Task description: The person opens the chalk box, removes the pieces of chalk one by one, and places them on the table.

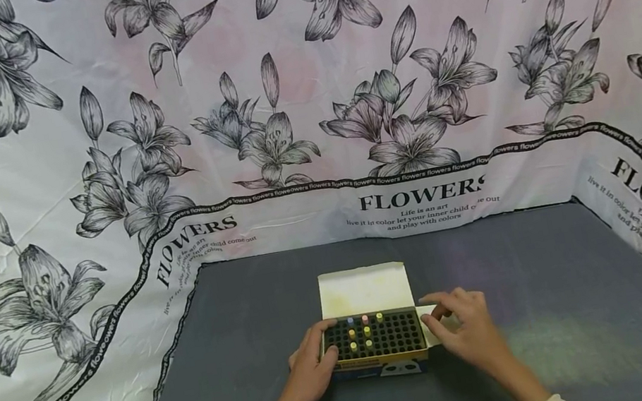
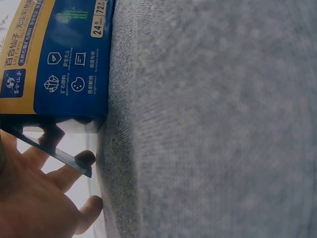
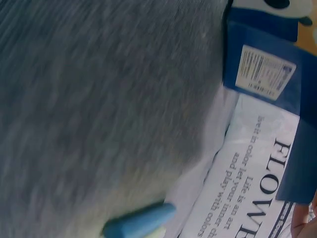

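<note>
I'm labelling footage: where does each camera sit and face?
Head: worn on the head, facing forward-down toward the open box; left hand, right hand show.
Left wrist: worn there, facing the box's printed side; left hand shows.
Right wrist: worn there, facing the table and box's barcode; fingers at edge.
Head and right wrist share the FLOWERS lettering.

A blue-and-yellow chalk box (image 1: 364,369) sits upright on a gray surface, its white-lined lid (image 1: 365,289) raised at the back and a white side flap (image 1: 433,339) spread at its right end. Inside, a black tray (image 1: 405,334) full of round holes holds seven upright chalks (image 1: 367,331) toward the left and middle: one blue, one pink, five yellow. The left hand (image 1: 307,369) grips the left end, the right hand (image 1: 471,326) is at the flap, and the right wrist view shows a blue stick (image 3: 141,221), its support unclear.
</note>
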A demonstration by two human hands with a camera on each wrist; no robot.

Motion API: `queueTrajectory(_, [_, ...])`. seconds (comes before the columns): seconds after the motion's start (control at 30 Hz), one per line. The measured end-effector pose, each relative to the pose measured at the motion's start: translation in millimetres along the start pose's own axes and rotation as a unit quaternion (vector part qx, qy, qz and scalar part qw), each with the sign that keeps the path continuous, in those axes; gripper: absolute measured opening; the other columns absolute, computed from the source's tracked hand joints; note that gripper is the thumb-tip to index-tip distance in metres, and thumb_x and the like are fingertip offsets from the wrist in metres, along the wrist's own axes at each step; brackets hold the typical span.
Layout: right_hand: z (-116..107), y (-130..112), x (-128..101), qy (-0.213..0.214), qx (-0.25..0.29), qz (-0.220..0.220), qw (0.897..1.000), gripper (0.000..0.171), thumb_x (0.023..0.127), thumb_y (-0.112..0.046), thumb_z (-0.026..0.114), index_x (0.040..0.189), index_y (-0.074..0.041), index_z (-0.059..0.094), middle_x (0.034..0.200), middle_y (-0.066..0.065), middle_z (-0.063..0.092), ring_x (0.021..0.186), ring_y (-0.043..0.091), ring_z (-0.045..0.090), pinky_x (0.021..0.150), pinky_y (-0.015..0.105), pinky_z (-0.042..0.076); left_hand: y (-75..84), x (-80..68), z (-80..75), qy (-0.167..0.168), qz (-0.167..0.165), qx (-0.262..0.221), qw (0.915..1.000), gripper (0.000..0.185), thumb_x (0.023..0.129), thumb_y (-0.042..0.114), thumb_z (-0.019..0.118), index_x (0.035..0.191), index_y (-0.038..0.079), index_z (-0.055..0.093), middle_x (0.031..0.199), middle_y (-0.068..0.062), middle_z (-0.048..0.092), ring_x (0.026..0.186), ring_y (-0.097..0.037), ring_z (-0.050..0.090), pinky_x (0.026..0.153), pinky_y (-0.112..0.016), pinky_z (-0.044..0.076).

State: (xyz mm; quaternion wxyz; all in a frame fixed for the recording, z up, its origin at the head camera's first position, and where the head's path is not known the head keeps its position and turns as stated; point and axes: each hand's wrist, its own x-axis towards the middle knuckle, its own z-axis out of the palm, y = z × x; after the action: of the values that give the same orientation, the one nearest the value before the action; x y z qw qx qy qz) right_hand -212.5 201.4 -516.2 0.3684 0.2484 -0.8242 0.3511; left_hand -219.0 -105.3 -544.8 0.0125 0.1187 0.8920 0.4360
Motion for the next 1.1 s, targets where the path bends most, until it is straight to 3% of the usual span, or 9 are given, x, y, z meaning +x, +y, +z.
queueTrajectory(0.3, [19.2, -11.2, -0.7, -0.044, 0.0, -0.008, 0.999, 0.033, 0.071, -0.005, 0.088, 0.101, -0.011, 0.075, 0.075, -0.013, 0.065, 0.07, 0.009, 0.047, 0.08, 0.041, 0.028, -0.2, -0.2, -0.1, -0.005, 0.005, -0.003, 1.0, 0.042, 0.103, 0.026, 0.048, 0.144, 0.035, 0.048, 0.144, -0.006, 0.052, 0.091, -0.018, 0.048, 0.091, -0.058, 0.025])
queueTrajectory(0.43, [27.1, -14.4, -0.5, -0.068, 0.008, -0.008, 0.998, 0.031, 0.073, -0.009, 0.087, 0.102, -0.012, 0.075, 0.077, -0.011, 0.066, 0.071, 0.01, 0.047, 0.081, 0.043, 0.029, -1.5, 0.5, 0.4, -0.005, 0.003, -0.002, 1.0, 0.043, 0.103, 0.026, 0.048, 0.145, 0.035, 0.048, 0.145, -0.006, 0.052, 0.097, -0.019, 0.05, 0.093, -0.059, 0.026])
queueTrajectory(0.67, [37.4, -20.5, 3.9, -0.1, 0.018, -0.011, 0.995, 0.03, 0.075, -0.013, 0.088, 0.103, -0.015, 0.075, 0.078, -0.013, 0.067, 0.071, 0.009, 0.045, 0.081, 0.04, 0.025, -1.2, 0.5, -0.5, -0.006, 0.001, -0.003, 1.0, 0.044, 0.103, 0.025, 0.047, 0.146, 0.034, 0.046, 0.14, -0.004, 0.053, 0.091, -0.018, 0.049, 0.092, -0.058, 0.025])
queueTrajectory(0.8, [42.7, -26.1, 7.7, -0.112, 0.03, -0.014, 0.993, 0.031, 0.075, -0.013, 0.088, 0.103, -0.016, 0.075, 0.079, -0.013, 0.067, 0.071, 0.007, 0.044, 0.081, 0.038, 0.025, -0.5, 0.2, -0.6, -0.001, 0.003, -0.001, 1.0, 0.043, 0.103, 0.025, 0.048, 0.145, 0.034, 0.047, 0.146, -0.005, 0.052, 0.108, -0.021, 0.052, 0.097, -0.062, 0.027])
queueTrajectory(0.9, [46.3, -31.0, 10.2, -0.138, 0.03, -0.007, 0.99, 0.029, 0.076, -0.015, 0.088, 0.102, -0.018, 0.076, 0.08, -0.015, 0.068, 0.071, 0.006, 0.043, 0.081, 0.038, 0.025, -0.1, 0.4, -0.6, 0.0, 0.003, -0.001, 1.0, 0.043, 0.103, 0.026, 0.047, 0.145, 0.035, 0.047, 0.148, -0.006, 0.051, 0.113, -0.023, 0.052, 0.099, -0.066, 0.026])
queueTrajectory(1.1, [50.1, -39.5, 14.2, -0.204, 0.009, 0.027, 0.979, 0.025, 0.078, -0.019, 0.087, 0.1, -0.022, 0.078, 0.08, -0.014, 0.07, 0.073, 0.008, 0.047, 0.081, 0.038, 0.025, 0.0, -0.6, -0.9, -0.005, 0.002, -0.004, 1.0, 0.044, 0.103, 0.025, 0.048, 0.145, 0.034, 0.047, 0.147, -0.005, 0.052, 0.107, -0.022, 0.053, 0.097, -0.063, 0.027])
